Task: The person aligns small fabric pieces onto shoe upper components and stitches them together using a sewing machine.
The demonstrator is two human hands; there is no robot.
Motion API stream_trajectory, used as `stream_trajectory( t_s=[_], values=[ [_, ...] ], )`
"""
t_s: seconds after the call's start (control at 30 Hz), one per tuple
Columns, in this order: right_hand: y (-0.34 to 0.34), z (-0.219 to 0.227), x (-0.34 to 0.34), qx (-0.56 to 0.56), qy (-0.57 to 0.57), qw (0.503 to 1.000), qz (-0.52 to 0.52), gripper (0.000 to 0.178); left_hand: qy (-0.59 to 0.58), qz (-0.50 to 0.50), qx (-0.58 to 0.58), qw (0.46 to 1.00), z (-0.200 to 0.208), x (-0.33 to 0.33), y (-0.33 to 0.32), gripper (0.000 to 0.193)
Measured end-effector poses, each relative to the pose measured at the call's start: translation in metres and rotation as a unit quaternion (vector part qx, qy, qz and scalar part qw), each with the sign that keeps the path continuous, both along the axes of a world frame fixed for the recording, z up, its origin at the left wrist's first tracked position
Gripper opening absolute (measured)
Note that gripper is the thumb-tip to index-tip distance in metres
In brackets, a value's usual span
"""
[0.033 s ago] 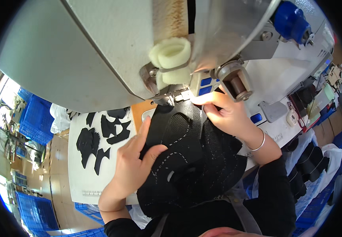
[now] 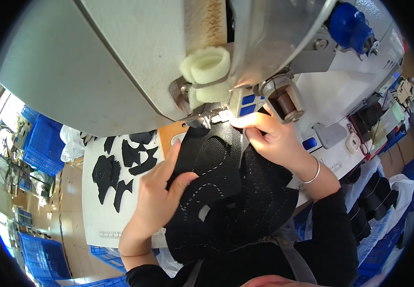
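Head view shows black cloth (image 2: 235,191) partly under the sewing machine (image 2: 135,62), white stitches (image 2: 210,184) done, loose black pieces (image 2: 105,174) not joined on, left hand (image 2: 156,196) spread wide against it, right hand (image 2: 274,138) curled by its top, maybe pinching, I can't tell.

Tan floor tiles (image 2: 73,222) with thin seams spread along the left, bright light gleaming on them in patches; a window (image 2: 9,111) glares white at the far left; blue plastic crates (image 2: 44,256) stand on that side; nearer is a pale, smooth-topped worktable (image 2: 91,210).
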State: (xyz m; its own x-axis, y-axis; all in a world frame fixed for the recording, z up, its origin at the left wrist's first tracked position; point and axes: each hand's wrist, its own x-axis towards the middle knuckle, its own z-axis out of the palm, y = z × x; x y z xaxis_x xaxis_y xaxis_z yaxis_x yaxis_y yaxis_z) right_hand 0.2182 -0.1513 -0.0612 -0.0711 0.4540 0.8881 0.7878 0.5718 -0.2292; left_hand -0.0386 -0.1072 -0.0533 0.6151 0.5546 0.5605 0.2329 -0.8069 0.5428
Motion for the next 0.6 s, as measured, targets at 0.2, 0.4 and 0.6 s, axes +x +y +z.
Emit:
stream_trajectory(
  t_s=[0.2, 0.4, 0.6],
  values=[
    [-0.007, 0.002, -0.005, 0.017, -0.062, 0.997, -0.052, 0.033, 0.040, 0.136, 0.166, 0.976, 0.022, 0.003, 0.004, 0.029],
    [-0.006, 0.000, -0.014, 0.046, -0.105, 0.991, -0.063, 0.024, 0.094, 0.001, 0.258, 0.962, 0.041, 0.026, -0.016, 0.043],
    [-0.013, -0.002, -0.028, 0.121, -0.209, 0.964, -0.113, 0.021, 0.096, 0.065, 0.297, 0.948, 0.010, 0.040, -0.010, 0.037]
  ],
)
